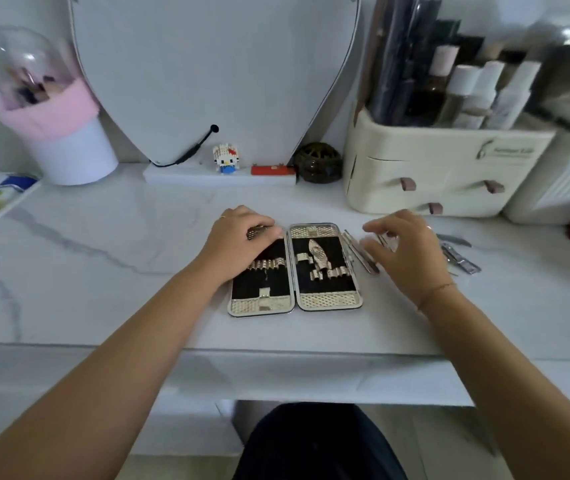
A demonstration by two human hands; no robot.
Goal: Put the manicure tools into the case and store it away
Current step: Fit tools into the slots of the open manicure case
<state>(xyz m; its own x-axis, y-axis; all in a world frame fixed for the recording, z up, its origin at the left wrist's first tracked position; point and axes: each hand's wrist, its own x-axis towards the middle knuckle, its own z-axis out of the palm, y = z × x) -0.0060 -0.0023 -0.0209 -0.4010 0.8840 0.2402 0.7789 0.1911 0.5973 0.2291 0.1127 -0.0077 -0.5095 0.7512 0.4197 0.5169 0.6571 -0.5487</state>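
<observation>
An open manicure case [325, 299] with black lining and gold holder loops lies flat on the white marble tabletop [103, 271]. My left hand [238, 237] rests on the top of its left half, fingers curled over the case's upper edge. My right hand [404, 251] hovers just right of the case, fingers spread over a few slim metal tools [359, 252]. Nail clippers [460, 259] and another thin metal tool [453, 239] lie further right. The tools under my right palm are hidden.
A cream drawer organizer [442, 174] with bottles stands at the back right. A heart-shaped mirror [214, 71], a small brick figure [225, 158], a dark round ornament [319, 162] and a pink-topped brush holder [65, 133] line the back. The table's front edge runs near me.
</observation>
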